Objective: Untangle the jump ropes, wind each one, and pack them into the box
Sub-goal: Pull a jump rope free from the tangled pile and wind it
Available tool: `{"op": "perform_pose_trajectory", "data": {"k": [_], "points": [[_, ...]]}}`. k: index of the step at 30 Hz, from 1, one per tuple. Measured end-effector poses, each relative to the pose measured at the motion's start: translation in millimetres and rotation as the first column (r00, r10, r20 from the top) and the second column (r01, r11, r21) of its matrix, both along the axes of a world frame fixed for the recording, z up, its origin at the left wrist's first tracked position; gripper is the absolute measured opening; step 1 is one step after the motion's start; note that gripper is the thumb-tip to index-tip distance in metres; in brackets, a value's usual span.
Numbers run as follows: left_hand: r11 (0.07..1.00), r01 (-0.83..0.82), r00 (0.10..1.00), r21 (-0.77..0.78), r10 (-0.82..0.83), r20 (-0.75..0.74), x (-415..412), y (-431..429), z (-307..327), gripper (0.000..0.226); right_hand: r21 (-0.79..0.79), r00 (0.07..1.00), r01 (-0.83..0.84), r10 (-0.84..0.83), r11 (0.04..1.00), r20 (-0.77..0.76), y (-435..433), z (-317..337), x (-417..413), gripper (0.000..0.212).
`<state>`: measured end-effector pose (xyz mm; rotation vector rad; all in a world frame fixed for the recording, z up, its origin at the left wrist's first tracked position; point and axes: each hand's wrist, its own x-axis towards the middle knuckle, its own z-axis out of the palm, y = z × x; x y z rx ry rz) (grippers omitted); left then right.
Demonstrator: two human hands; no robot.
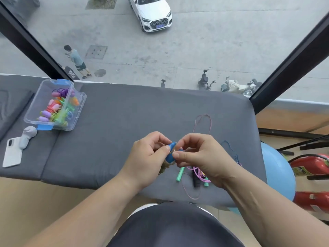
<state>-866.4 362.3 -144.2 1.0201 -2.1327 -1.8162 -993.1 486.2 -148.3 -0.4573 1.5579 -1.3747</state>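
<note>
blue handles (171, 152): pair, side by side, pinched between left hand (149, 157) and right hand (197, 154)
tangle (199, 172): pink rope, green handles (180, 173), black handle (195, 181), lying loose under right hand
box (79, 108): clear, blue latches, open, far left, filled with wound ropes (57, 107)

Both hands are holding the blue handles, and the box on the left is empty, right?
No. The box isn't empty: the head view shows colourful ropes in it. The left hand and right hand do hold the blue handles.
</note>
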Motion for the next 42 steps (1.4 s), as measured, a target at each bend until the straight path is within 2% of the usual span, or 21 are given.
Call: {"op": "perform_pose_trajectory", "data": {"k": [4, 9, 13, 16, 19, 23, 26, 28, 32, 37, 39, 42], "points": [[0.999, -0.034, 0.999, 0.01, 0.034, 0.01, -2.8, 11.1, 6.4, 0.016, 0.032, 0.993, -0.113, 0.114, 0.993, -0.038, -0.9, -8.2, 7.3, 0.042], [0.999, -0.033, 0.996, 0.009, 0.032, 0.085, -12.9, 13.9, 6.2, 0.008, -0.015, 0.997, -0.072, 0.073, 0.997, 0.021, 4.0, -18.6, 2.5, 0.043], [0.944, -0.199, 0.98, 0.264, 0.185, 0.077, -3.4, 12.9, 0.1, 0.029, -0.017, 0.996, 0.015, -0.016, 1.0, -0.089, 0.0, -23.9, 7.8, 0.049], [0.914, -0.228, 0.973, 0.337, 0.223, 0.054, 7.1, 4.6, -3.0, 0.033, -0.04, 0.984, 0.067, -0.073, 0.997, -0.165, -12.0, -26.1, 10.9, 0.034], [0.885, -0.239, 0.967, 0.399, 0.255, 0.015, 17.5, -14.9, -7.1, 0.032, -0.058, 0.986, 0.115, -0.121, 0.992, -0.117, -33.6, -26.9, 16.1, 0.01], [0.853, -0.278, 0.949, 0.442, 0.314, -0.009, 43.7, -60.8, -17.5, 0.025, -0.039, 0.987, 0.099, -0.104, 0.994, -0.122, -81.7, -33.8, 36.9, 0.006], [0.859, -0.307, 0.939, 0.41, 0.345, -0.019, 69.9, -104.2, -30.8, 0.021, -0.006, 0.979, 0.06, -0.06, 0.998, -0.194, -128.6, -44.4, 64.8, 0.002], [0.876, -0.308, 0.94, 0.371, 0.339, -0.022, 92.1, -137.5, -41.3, 0.018, 0.029, 0.973, 0.06, -0.052, 0.998, -0.224, -164.1, -51.9, 87.6, 0.007], [0.88, -0.27, 0.955, 0.391, 0.297, -0.008, 147.5, -220.5, -52.0, 0.019, 0.067, 0.962, 0.081, -0.061, 0.994, -0.267, -246.8, -55.5, 140.4, 0.009], [0.842, -0.369, 0.922, 0.393, 0.387, 0.036, 197.9, -314.6, -58.5, 0.02, 0.084, 0.943, 0.015, 0.014, 0.996, -0.334, -338.5, -52.8, 197.0, 0.01], [0.817, -0.396, 0.91, 0.42, 0.409, 0.063, 207.9, -340.8, -64.8, 0.018, 0.121, 0.94, -0.058, 0.095, 0.991, -0.327, -361.4, -58.1, 211.6, 0.023], [0.788, -0.423, 0.902, 0.448, 0.416, 0.12, 217.4, -371.6, -76.3, 0.02, 0.141, 0.959, -0.124, 0.155, 0.982, -0.239, -386.9, -72.8, 226.3, 0.037]]}}
